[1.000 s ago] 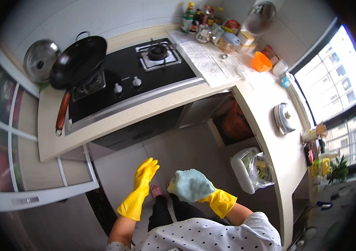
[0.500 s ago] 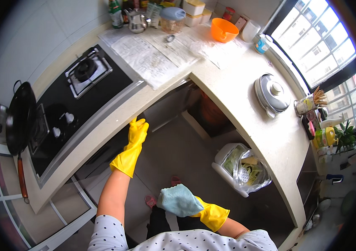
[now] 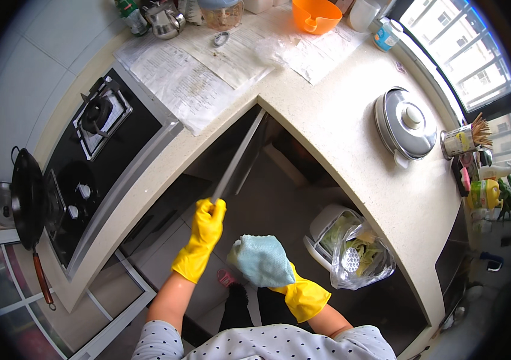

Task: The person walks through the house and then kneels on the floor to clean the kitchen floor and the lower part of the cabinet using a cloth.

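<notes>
My left hand (image 3: 200, 240), in a yellow rubber glove, is closed on the free edge of a cabinet door (image 3: 240, 153). The door stands swung out from under the counter corner, its top edge running toward me. A light blue cloth (image 3: 261, 260) hangs bunched over my right hand (image 3: 304, 298), which wears a matching yellow glove. That hand is closed on the cloth in front of my body, its fingers hidden by the fabric.
A white bin (image 3: 326, 231) with a plastic bag of vegetable scraps (image 3: 360, 252) stands to the right below the counter (image 3: 321, 114). On top are a gas stove (image 3: 105, 150), a wok (image 3: 27, 198), a lidded pan (image 3: 408, 123) and an orange bowl (image 3: 315, 15).
My left hand has pulled the cabinet door open, moving back from the counter edge toward me. The cloth stays in my right hand. My view has shifted slightly.
</notes>
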The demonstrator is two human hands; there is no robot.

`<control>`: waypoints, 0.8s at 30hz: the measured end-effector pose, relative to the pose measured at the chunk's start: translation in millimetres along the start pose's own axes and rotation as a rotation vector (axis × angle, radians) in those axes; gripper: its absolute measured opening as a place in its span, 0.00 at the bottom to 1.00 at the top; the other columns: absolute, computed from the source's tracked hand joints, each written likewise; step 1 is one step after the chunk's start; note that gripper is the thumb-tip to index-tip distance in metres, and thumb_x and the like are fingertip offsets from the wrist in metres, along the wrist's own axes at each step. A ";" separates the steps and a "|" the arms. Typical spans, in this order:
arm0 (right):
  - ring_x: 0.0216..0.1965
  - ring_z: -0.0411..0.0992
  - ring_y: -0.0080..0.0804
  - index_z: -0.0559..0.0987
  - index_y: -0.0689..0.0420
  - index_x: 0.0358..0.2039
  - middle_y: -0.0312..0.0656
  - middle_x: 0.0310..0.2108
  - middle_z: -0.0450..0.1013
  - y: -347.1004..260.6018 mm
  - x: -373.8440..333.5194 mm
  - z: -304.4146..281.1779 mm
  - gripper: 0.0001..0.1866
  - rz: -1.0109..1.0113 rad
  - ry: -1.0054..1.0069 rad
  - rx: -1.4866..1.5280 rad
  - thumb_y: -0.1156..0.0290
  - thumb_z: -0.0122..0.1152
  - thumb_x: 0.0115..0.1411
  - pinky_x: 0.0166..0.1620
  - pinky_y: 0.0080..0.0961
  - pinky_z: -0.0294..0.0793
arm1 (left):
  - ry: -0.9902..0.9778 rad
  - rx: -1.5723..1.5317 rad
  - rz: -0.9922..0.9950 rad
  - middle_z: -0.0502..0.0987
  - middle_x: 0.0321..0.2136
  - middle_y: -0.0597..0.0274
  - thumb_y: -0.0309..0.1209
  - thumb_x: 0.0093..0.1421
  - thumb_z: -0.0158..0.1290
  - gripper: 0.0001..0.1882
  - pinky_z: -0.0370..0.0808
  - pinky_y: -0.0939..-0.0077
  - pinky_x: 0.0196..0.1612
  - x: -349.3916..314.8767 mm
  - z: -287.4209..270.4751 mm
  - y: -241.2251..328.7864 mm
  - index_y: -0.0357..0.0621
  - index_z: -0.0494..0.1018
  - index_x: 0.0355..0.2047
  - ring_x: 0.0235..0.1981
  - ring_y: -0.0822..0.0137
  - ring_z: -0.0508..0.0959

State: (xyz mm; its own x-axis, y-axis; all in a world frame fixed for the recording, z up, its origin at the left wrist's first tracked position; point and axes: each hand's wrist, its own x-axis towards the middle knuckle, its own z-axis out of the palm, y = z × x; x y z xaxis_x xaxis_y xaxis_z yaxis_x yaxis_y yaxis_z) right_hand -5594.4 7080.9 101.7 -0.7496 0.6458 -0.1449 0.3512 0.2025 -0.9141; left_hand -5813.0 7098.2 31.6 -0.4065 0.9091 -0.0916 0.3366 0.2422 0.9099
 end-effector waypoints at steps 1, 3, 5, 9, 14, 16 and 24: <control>0.48 0.74 0.37 0.75 0.57 0.48 0.42 0.44 0.74 -16.7 9.5 -14.7 0.19 0.032 -0.147 -0.270 0.68 0.66 0.56 0.51 0.28 0.73 | -0.010 0.127 0.075 0.77 0.30 0.58 0.30 0.64 0.58 0.09 0.72 0.67 0.37 -13.8 1.6 7.3 0.40 0.73 0.30 0.33 0.61 0.76; 0.48 0.73 0.36 0.75 0.57 0.49 0.42 0.45 0.74 -17.2 1.0 -15.4 0.19 0.057 -0.213 -0.315 0.68 0.65 0.57 0.52 0.28 0.73 | -0.022 0.056 0.241 0.78 0.35 0.52 0.28 0.62 0.59 0.05 0.72 0.62 0.43 -34.2 21.4 25.0 0.39 0.76 0.34 0.39 0.53 0.77; 0.49 0.73 0.36 0.74 0.57 0.50 0.41 0.47 0.73 1.4 -23.5 0.0 0.19 0.070 -0.159 0.042 0.68 0.63 0.59 0.53 0.28 0.72 | -0.181 0.042 0.286 0.80 0.40 0.52 0.24 0.61 0.59 0.09 0.74 0.61 0.46 -46.3 45.8 29.1 0.40 0.79 0.43 0.43 0.52 0.78; 0.51 0.72 0.35 0.73 0.56 0.52 0.41 0.49 0.72 37.2 -73.0 29.6 0.19 0.239 -0.088 0.897 0.68 0.61 0.61 0.55 0.28 0.71 | -0.354 0.038 0.384 0.72 0.57 0.46 0.29 0.59 0.60 0.31 0.70 0.61 0.60 -50.4 123.6 69.8 0.43 0.66 0.63 0.57 0.48 0.73; 0.54 0.71 0.34 0.72 0.56 0.55 0.40 0.52 0.71 47.6 -93.8 47.2 0.20 0.327 -0.077 1.317 0.67 0.58 0.63 0.57 0.28 0.70 | -0.364 0.217 0.271 0.64 0.63 0.34 0.35 0.58 0.58 0.35 0.63 0.56 0.66 -30.1 172.9 122.0 0.36 0.61 0.64 0.63 0.38 0.65; 0.55 0.70 0.34 0.71 0.56 0.56 0.40 0.53 0.70 51.3 -101.2 50.1 0.20 0.347 -0.072 1.443 0.67 0.57 0.64 0.58 0.28 0.69 | -0.345 0.174 0.334 0.64 0.62 0.32 0.33 0.57 0.57 0.36 0.65 0.56 0.64 -24.4 190.3 112.3 0.35 0.60 0.64 0.61 0.37 0.67; 0.58 0.68 0.32 0.69 0.55 0.60 0.39 0.58 0.68 66.3 -121.2 46.8 0.20 0.383 -0.065 1.747 0.67 0.52 0.68 0.62 0.29 0.67 | -0.411 -0.096 0.414 0.65 0.61 0.32 0.27 0.57 0.54 0.33 0.63 0.57 0.66 3.6 246.9 111.4 0.36 0.63 0.64 0.62 0.39 0.66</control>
State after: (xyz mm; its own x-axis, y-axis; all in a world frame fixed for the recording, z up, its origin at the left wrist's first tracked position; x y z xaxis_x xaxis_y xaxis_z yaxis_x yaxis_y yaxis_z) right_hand -5506.5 6981.5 41.0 -0.8111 0.4288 -0.3978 -0.4158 -0.9010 -0.1237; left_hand -5567.3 7212.2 32.7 0.1108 0.9829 0.1470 0.3110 -0.1747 0.9342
